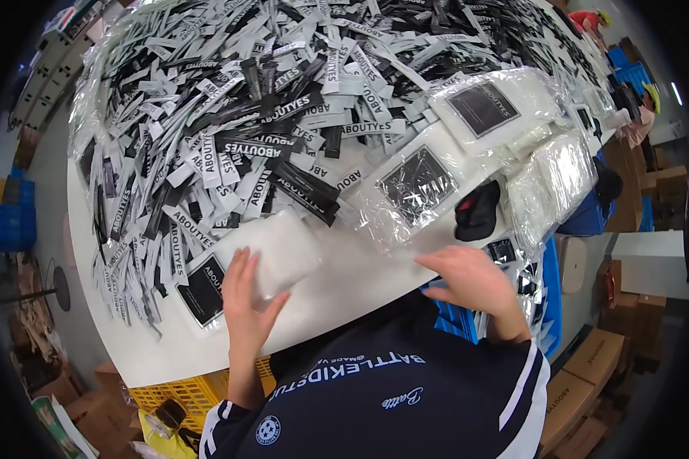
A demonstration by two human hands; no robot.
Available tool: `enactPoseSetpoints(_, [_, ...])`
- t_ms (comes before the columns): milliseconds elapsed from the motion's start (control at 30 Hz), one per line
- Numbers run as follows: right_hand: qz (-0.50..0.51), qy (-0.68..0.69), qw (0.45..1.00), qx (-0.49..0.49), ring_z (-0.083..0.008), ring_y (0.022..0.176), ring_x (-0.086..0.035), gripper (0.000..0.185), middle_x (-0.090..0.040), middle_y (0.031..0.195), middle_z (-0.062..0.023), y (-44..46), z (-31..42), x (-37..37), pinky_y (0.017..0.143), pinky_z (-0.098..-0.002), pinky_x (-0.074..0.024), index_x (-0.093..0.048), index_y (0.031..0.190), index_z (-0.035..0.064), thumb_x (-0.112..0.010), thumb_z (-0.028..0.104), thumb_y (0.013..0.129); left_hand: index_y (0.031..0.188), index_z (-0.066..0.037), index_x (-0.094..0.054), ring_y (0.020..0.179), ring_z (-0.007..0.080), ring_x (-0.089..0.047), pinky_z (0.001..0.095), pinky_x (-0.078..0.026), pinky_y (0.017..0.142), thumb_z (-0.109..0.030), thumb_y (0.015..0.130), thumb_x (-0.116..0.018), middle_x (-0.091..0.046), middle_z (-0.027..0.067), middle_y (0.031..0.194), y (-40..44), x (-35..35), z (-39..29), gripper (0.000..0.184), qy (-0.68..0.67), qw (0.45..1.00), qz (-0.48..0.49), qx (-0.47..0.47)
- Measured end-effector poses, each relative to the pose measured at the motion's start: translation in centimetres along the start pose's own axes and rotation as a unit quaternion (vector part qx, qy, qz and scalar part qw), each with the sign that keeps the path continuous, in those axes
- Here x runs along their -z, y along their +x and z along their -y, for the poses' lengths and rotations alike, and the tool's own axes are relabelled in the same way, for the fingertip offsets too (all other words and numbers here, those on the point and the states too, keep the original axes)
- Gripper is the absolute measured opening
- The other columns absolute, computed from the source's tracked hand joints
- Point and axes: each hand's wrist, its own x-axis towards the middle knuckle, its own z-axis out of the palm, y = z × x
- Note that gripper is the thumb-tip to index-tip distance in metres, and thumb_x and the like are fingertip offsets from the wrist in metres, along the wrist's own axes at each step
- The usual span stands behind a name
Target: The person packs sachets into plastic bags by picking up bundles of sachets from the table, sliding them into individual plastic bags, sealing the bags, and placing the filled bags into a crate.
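Note:
On the near side of the white table [333, 294], my left hand [246, 306] rests against a white translucent packet [289, 249], its fingers apart. Beside that hand lies a black label [205, 291] reading ABOUTYES, inside a clear-edged packet. My right hand [471, 279] is over the table's front edge, fingers spread, with nothing visible in it. Just beyond it are a clear plastic bag with a black label [417, 187] and a black pouch-like item [477, 210]. Another packet with a black label [484, 109] lies farther back.
A large heap of black and white strips [275, 99] covers the far side. Clear plastic bags [559, 180] are piled at the right. Blue bins [551, 298] and a yellow crate [180, 398] stand below the edge. People [641, 126] are at the far right.

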Motion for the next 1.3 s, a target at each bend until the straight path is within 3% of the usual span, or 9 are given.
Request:
enactPoseSetpoints(133, [-0.190,0.160,0.963,0.099,-0.0293,0.101,-0.058,0.034,-0.063,0.106,-0.0128,10.2,2.8,-1.8,0.083,-0.0381,-0.0469,-0.061,0.109,0.0037,-0.067,0.021,0.080,0.122,0.000,-0.055,0.124,0.0348,-0.046,0.0430,-0.035,0.103,-0.011,0.072,-0.074,-0.053,0.0167,0.130,-1.0,-0.8,1.5,0.054,0.021,1.000,0.007,-0.008])
enactPoseSetpoints(200, [-0.322,0.129,0.929,0.131,-0.0298,0.097,-0.058,0.030,-0.063,0.102,-0.0130,15.7,4.3,-3.1,0.081,-0.0380,-0.0470,-0.061,0.104,0.0017,-0.067,0.019,0.080,0.120,0.000,-0.056,0.123,0.0337,-0.048,0.0422,-0.036,0.103,-0.010,0.072,-0.074,-0.055,0.0162,0.127,-1.0,-1.0,2.0,0.052,0.012,1.000,-0.007,-0.008])
enactPoseSetpoints(300, [-0.370,0.066,0.922,0.096,-0.0302,0.092,-0.058,0.028,-0.062,0.095,-0.0132,19.3,4.7,-4.2,0.079,-0.0386,-0.0466,-0.061,0.102,0.0006,-0.067,0.016,0.079,0.117,0.000,-0.058,0.122,0.0324,-0.049,0.0415,-0.037,0.102,-0.010,0.072,-0.074,-0.057,0.0156,0.125,-0.9,-0.9,2.4,0.050,0.004,1.000,-0.021,-0.013])
enactPoseSetpoints(767, [-0.283,0.081,0.953,0.071,-0.0368,0.084,-0.057,0.021,-0.056,0.083,-0.0172,18.9,4.6,-2.4,0.070,-0.0431,-0.0456,-0.046,0.087,0.0005,-0.058,-0.002,0.070,0.116,0.001,-0.058,0.119,0.0326,-0.051,0.0407,-0.039,0.099,-0.008,0.078,-0.068,-0.057,0.0171,0.124,-0.8,-0.4,2.0,0.040,0.007,1.000,-0.005,-0.025])
enactPoseSetpoints(867, [-0.267,0.107,0.952,0.104,-0.0335,0.086,-0.058,0.026,-0.056,0.083,-0.0133,19.8,6.6,-2.0,0.069,-0.0416,-0.0476,-0.049,0.091,0.0022,-0.060,-0.003,0.067,0.115,0.002,-0.058,0.114,0.0324,-0.055,0.0391,-0.043,0.095,-0.004,0.082,-0.062,-0.059,0.0169,0.121,-1.1,-1.1,1.9,0.034,0.007,0.997,-0.071,-0.013])
enactPoseSetpoints(967, [-0.310,0.051,0.919,0.237,-0.0267,0.090,-0.059,0.030,-0.057,0.083,-0.0072,22.1,7.5,-3.4,0.070,-0.0369,-0.0501,-0.054,0.094,0.0050,-0.060,-0.004,0.066,0.110,0.003,-0.060,0.107,0.0313,-0.060,0.0371,-0.047,0.090,0.000,0.083,-0.058,-0.064,0.0156,0.112,-2.0,-2.3,2.9,0.028,-0.025,0.987,-0.133,0.084])
enactPoseSetpoints(1100, [-0.327,0.086,0.875,0.347,-0.0247,0.091,-0.059,0.027,-0.061,0.089,-0.0046,23.2,7.0,-2.7,0.070,-0.0341,-0.0515,-0.059,0.086,0.0056,-0.061,-0.006,0.062,0.097,0.003,-0.066,0.102,0.0295,-0.063,0.0343,-0.049,0.087,-0.002,0.083,-0.061,-0.067,0.0141,0.102,-2.2,-1.7,2.9,0.016,-0.057,0.986,-0.145,0.063])
enactPoseSetpoints(1200, [-0.428,0.210,0.826,0.300,-0.0216,0.069,-0.058,0.016,-0.060,0.074,-0.0068,21.5,7.5,-1.2,0.058,-0.0310,-0.0471,-0.059,0.085,0.0042,-0.068,-0.001,0.073,0.092,0.000,-0.069,0.098,0.0283,-0.065,0.0330,-0.050,0.085,-0.006,0.082,-0.066,-0.068,0.0144,0.100,-2.1,-0.9,2.8,0.012,-0.068,0.989,-0.127,-0.012])
enactPoseSetpoints(1300, [-0.519,0.398,0.719,0.233,-0.0152,0.054,-0.050,0.018,-0.056,0.067,-0.0040,18.7,7.7,-1.6,0.050,-0.0258,-0.0394,-0.057,0.083,0.0027,-0.074,0.003,0.077,0.087,0.002,-0.067,0.084,0.0276,-0.068,0.0332,-0.054,0.075,-0.005,0.080,-0.065,-0.068,0.0151,0.092,-2.1,0.5,1.6,0.010,-0.085,0.982,-0.150,0.081])
